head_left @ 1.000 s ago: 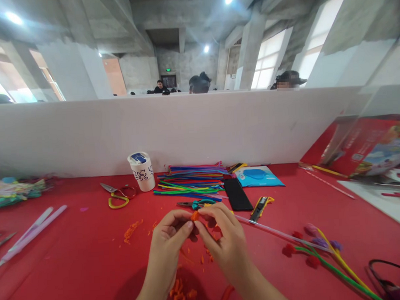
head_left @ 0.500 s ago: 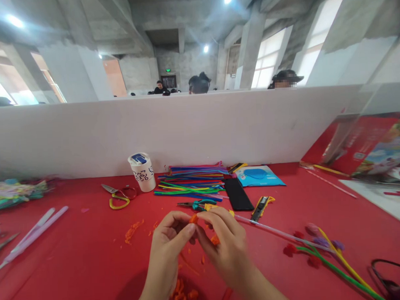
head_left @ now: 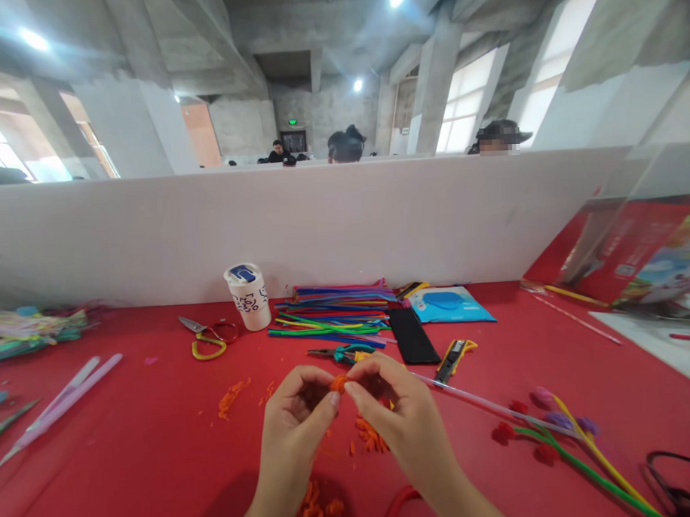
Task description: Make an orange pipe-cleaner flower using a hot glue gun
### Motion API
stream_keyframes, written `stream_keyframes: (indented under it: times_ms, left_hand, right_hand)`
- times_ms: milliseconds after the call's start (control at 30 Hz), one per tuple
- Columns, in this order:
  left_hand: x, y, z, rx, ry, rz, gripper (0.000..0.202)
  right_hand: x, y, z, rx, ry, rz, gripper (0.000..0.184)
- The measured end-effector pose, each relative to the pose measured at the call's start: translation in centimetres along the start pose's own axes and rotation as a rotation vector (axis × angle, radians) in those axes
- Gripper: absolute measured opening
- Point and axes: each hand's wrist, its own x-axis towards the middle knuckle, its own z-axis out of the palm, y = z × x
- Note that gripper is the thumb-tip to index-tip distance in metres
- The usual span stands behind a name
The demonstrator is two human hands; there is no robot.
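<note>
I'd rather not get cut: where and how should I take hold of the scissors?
Probably grip the scissors by the yellow handle, coming from your near side: they lie on the table with that loop towards you, while the blades point away and left.

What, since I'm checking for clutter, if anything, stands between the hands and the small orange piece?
Nothing visible does: the left hand and the right hand both pinch the orange piece. Orange scraps lie on the red table, and the pliers lie beyond the hands, but neither comes between.
</note>
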Motion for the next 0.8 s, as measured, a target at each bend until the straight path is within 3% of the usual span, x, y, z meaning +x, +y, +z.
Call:
stream_keyframes:
  times_ms: [233, 800]
  left_hand:
    - [-0.25, -0.10, 0.26, 0.032, 0.038, 0.047, 0.011]
    - [0.01, -0.06, 0.07, -0.099, -0.017, -0.070, 0.010]
  right_hand:
    - [-0.16, -0.43, -0.14, 0.016, -0.001, 0.015, 0.005]
    - [-0.28, -0.44, -0.11, -0.153, 0.017, -0.176, 0.009]
